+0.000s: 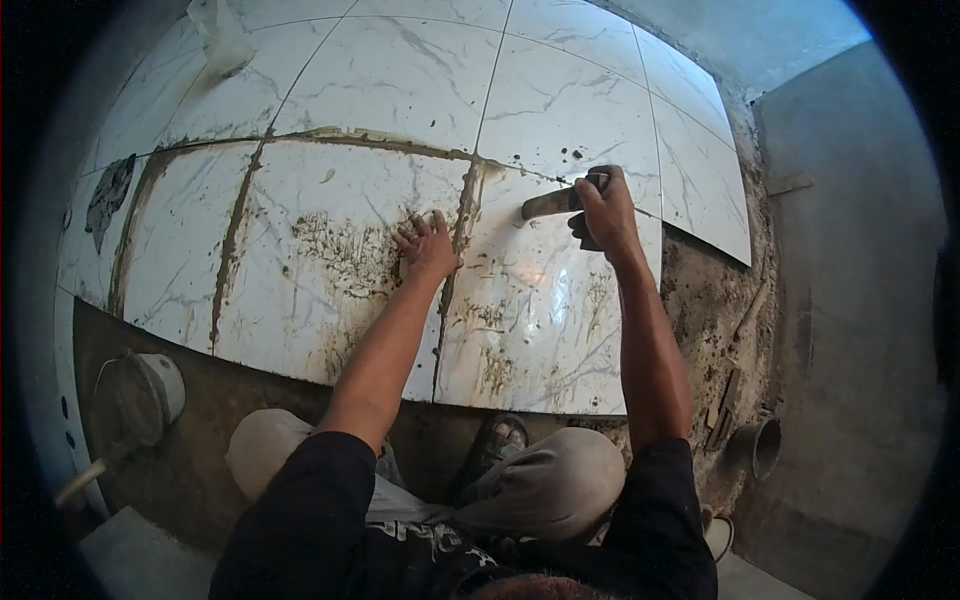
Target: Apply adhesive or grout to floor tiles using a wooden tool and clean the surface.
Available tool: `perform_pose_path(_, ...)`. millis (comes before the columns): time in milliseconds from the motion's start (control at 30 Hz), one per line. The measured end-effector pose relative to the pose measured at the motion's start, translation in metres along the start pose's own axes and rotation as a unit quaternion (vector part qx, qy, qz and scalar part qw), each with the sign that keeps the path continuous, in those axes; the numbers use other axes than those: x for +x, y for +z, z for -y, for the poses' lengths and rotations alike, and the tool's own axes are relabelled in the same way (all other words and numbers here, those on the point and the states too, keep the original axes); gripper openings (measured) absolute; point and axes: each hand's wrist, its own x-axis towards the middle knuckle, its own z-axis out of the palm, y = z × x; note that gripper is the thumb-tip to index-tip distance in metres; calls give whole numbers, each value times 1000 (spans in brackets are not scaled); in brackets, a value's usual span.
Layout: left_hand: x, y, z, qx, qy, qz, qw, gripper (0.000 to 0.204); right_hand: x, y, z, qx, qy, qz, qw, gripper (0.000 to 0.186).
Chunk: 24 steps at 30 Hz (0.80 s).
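My left hand (428, 243) rests with spread fingers on a mud-smeared white marbled tile (330, 290), just left of a dirty joint. My right hand (605, 208) grips a dark, mallet-like tool (550, 204) over the neighbouring tile (540, 330); the tool's grayish rounded end points left. Brown wet smears cover parts of both tiles, and grout-coloured material lines the joints around them. Small dark crumbs (572, 154) lie above the tool.
A bucket (150, 395) stands lower left, a dark rag (112, 192) lies at left, and a plastic bag (222, 40) at top left. A rough mortar strip (700, 300), scraps and a round container (755, 450) are at right beside the grey wall (850, 250).
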Motion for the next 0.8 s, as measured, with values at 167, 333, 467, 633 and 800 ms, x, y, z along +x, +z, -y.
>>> perform_pose_path(167,1,-1,-2,6,27,-8,1000,105,-4,1,7,66,-47,-50,995,29)
perform_pose_path(333,-1,-3,0,-7,12,-7,1000,99,-2,10,7,51,-48,-7,998,28)
perform_pose_path(467,4,2,-1,22,-18,-17,999,109,5,17,9,45,-49,-8,998,29)
perform_pose_path(633,4,9,3,36,-31,-16,999,107,1,14,23,53,-62,-23,996,29)
perform_pose_path(800,-3,-2,-8,-15,-4,4,1000,93,25,14,1,41,-38,5,998,29)
